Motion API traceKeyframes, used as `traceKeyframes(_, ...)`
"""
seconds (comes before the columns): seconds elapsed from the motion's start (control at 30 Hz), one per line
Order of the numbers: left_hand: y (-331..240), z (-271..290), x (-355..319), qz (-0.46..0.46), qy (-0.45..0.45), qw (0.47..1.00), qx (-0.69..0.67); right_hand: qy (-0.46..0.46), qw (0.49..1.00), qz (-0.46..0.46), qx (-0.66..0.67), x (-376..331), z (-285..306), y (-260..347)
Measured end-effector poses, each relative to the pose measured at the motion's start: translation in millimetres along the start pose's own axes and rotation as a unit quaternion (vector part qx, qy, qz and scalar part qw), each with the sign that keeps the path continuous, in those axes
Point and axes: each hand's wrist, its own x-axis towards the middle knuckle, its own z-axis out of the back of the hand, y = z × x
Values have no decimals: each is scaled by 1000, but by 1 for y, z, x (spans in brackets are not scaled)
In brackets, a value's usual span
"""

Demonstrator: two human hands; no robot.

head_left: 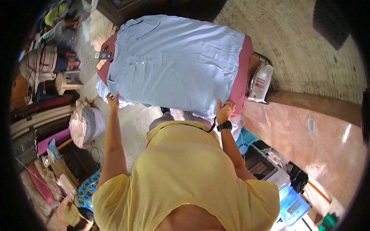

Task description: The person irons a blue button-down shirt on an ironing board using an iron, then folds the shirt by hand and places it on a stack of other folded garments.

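Note:
A light blue shirt [177, 65] with a short row of buttons lies spread over a maroon-covered ironing board [245, 61]. My left hand [113, 101] is at its near left edge, fingers closed on the fabric. At the near right corner, by the hem, my right hand [224, 111] pinches the shirt's edge between thumb and fingers. A dark watch [224, 126] is on my right wrist. Dark and orange tags [103, 57] lie at the board's left end, beside the collar.
A white iron [260, 82] rests on the stand at the board's right end. A low pinkish wall [308, 131] runs along the right. To the left are a person in a striped top [40, 61], a stool [66, 82] and a stuffed bag [90, 123]. A blue water jug [293, 206] stands lower right.

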Motion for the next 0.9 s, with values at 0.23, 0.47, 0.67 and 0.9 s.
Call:
traceKeyframes(0.23, -4, 30, 30, -18, 65, 997, 36, -28, 997, 7, 71, -2, -23, -5)
traceKeyframes(0.47, -54, 32, -22, -179, 60, 972, 143, -56, 997, -58, 21, 10, 10, -34)
traceKeyframes(0.67, -72, 42, -74, -209, 23, 969, 128, -80, 991, -106, 33, 6, 58, -40)
traceKeyframes(0.9, -137, 0, -7, -387, -68, 902, 179, -125, 975, 124, -133, 57, 26, -36)
